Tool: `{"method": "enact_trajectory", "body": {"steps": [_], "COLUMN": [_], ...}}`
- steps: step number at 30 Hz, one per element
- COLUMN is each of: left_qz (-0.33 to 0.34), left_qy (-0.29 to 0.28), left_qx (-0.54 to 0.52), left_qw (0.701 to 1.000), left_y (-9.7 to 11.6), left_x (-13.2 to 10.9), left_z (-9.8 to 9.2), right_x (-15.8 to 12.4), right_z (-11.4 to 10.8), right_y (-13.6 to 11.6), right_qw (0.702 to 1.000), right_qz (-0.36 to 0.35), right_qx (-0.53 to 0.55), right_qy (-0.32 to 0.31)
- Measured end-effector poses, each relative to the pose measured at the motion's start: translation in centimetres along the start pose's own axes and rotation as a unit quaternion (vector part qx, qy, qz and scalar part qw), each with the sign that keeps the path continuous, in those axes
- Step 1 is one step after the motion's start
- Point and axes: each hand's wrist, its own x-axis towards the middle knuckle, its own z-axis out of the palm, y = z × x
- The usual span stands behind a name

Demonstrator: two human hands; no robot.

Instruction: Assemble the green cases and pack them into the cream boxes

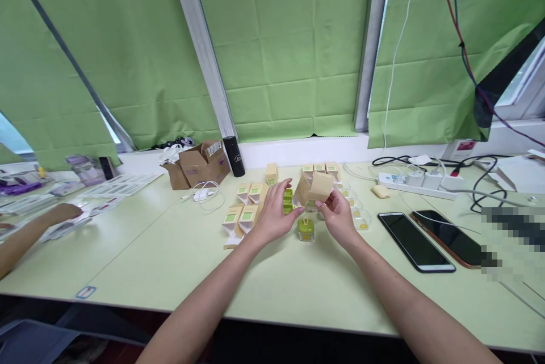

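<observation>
My right hand [338,216] pinches a small tan cardboard box [320,187] with its flap up, lifted above the table. Left of it, my left hand [277,212] is open, thumb and fingers apart, not touching the box. Below, between the hands, stands a small clear jar with a green lid and loop [305,229]. Several green-lidded pieces [288,200] sit in a row behind my left fingers. Tan boxes with green windows [239,217] stand in a group on the left, and more boxes [320,169] stand behind. Clear containers with yellow spots [361,218] lie right of my right hand.
Two phones [415,242] lie at the right, near a white power strip [419,182] with tangled cables. An opened brown carton [199,165] and a black cylinder [234,156] stand at the back left. Another person's hand [63,213] rests over papers at far left.
</observation>
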Motion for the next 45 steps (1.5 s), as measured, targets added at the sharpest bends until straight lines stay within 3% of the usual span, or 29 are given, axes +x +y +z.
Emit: {"method": "enact_trajectory", "body": {"steps": [4,8,12,15,21,29,36,41,45], "left_qz": [0.003,0.033,0.107,0.164,0.209,0.222,0.173,0.117,0.058], "left_qy": [-0.009,0.032,0.089,0.124,0.177,0.165,0.131,0.16,0.18], "left_qx": [0.011,0.034,0.083,0.122,0.146,0.153,0.105,-0.001,-0.074], "left_qw": [1.0,0.998,0.987,0.971,0.951,0.949,0.971,0.98,0.979], "left_y": [0.0,-0.1,-1.4,-2.7,-4.0,-3.7,-2.7,-1.6,-2.2], "left_x": [1.1,0.8,-0.4,-1.0,-1.6,-2.3,-2.5,-2.3,-2.0], "left_z": [0.8,1.2,1.3,1.3,1.4,1.5,1.6,1.2,1.7], "right_x": [-0.3,-0.5,-0.8,-0.8,-0.5,-0.8,-0.9,-0.8,-0.8], "right_z": [0.0,0.0,-0.2,-0.3,-0.6,-0.3,-0.3,-0.5,-0.4], "right_y": [0.3,0.1,-0.2,0.0,0.9,1.3,1.2,1.3,1.3], "right_qw": [0.998,0.994,0.977,0.972,0.968,0.968,0.966,0.965,0.967], "right_qz": [-0.033,-0.086,-0.153,-0.152,-0.15,-0.132,-0.141,-0.145,-0.142], "right_qx": [-0.045,-0.064,-0.141,-0.179,-0.201,-0.213,-0.219,-0.218,-0.212], "right_qy": [0.0,-0.02,-0.039,-0.024,0.014,-0.006,-0.006,-0.001,0.002]}}
